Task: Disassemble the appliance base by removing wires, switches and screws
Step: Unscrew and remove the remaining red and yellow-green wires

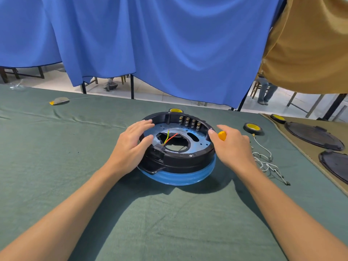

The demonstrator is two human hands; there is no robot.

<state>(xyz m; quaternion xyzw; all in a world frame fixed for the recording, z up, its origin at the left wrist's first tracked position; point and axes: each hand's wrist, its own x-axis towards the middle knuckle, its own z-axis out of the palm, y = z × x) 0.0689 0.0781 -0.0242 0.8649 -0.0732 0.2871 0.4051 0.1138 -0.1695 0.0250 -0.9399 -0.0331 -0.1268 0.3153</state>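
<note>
While the right hand (pixel 233 146) grips an orange handle (pixel 222 135), the relaxed left hand (pixel 131 146) touches the black-and-blue base (pixel 180 161).

On table (pixel 56 166), wires (pixel 265 162) lie right of base (pixel 180 159), perhaps tangled.

A yellow-cored tape roll (pixel 253 128) lies on the green cloth (pixel 56 147), a round black cover (pixel 313 135) on the tan cloth (pixel 310 150).
</note>
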